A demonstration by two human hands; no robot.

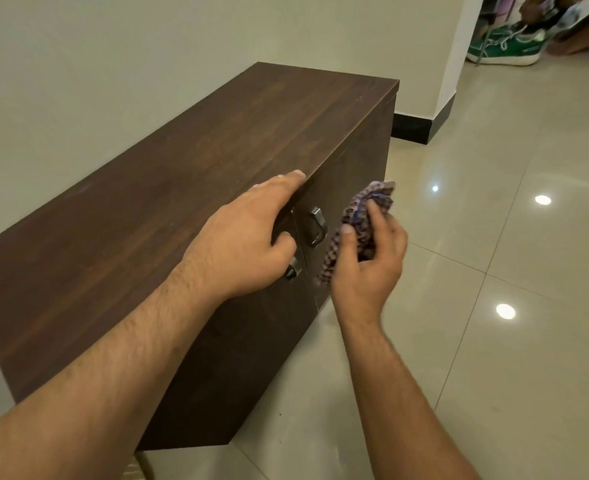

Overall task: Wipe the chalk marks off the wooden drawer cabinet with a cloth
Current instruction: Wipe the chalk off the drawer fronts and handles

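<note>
Wooden drawer cabinet (189, 188): stands on the tiled floor (494, 271), back to the wall (113, 64). No chalk marks are plainly visible on the top. The front face is seen at too steep an angle to judge.

Checked cloth (359, 216): bunched and pinched between the thumb and curled fingers of the right hand (369, 268), held just beside the front face near the metal handle (317, 225). Whether it touches the wood cannot be told.

Left hand (244, 237): rests on the top front edge with the fingers laid fairly straight and the thumb down the front, above a second handle (293, 268).

Assessment: wiping of the front appears to be in hand, with the left hand steadying. The next move calls for pressing the cloth flat to the face and working around the handles.

Also noted: a green sneaker (504, 48) well apart, beyond the wall corner.
</note>
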